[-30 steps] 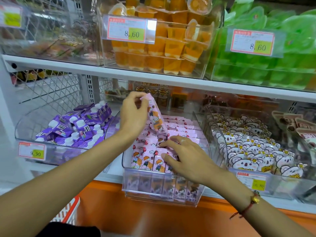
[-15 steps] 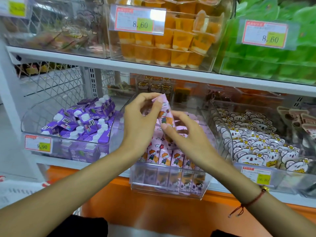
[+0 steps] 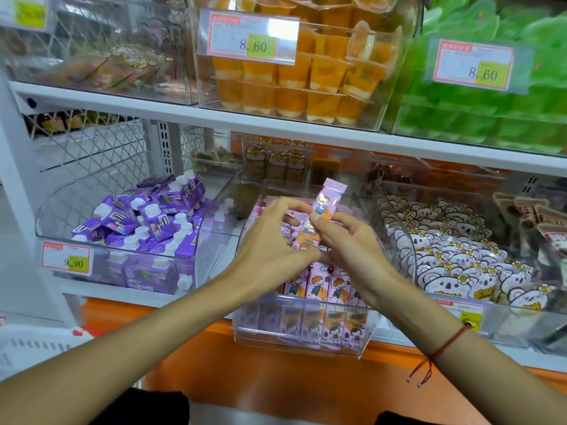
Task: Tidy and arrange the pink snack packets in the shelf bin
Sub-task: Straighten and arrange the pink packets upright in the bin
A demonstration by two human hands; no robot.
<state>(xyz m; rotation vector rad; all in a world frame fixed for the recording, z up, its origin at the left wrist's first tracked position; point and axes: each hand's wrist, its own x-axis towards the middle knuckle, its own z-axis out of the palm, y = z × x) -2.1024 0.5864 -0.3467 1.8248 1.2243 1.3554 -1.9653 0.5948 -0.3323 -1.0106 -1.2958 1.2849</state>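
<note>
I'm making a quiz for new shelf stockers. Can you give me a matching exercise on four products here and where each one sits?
Things:
1. purple cartons
2. orange jelly cups
3. koala-face packets
4. pink snack packet

Places:
A. upper shelf, middle bin
B. lower shelf, bin right of the pink one
C. held up between both hands
D. lower shelf, leftmost bin

Pairs: 1-D, 2-A, 3-B, 4-C

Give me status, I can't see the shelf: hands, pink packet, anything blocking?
Both hands, left hand and right hand, hold one pink packet upright over the clear bin. Nothing blocking.
</note>
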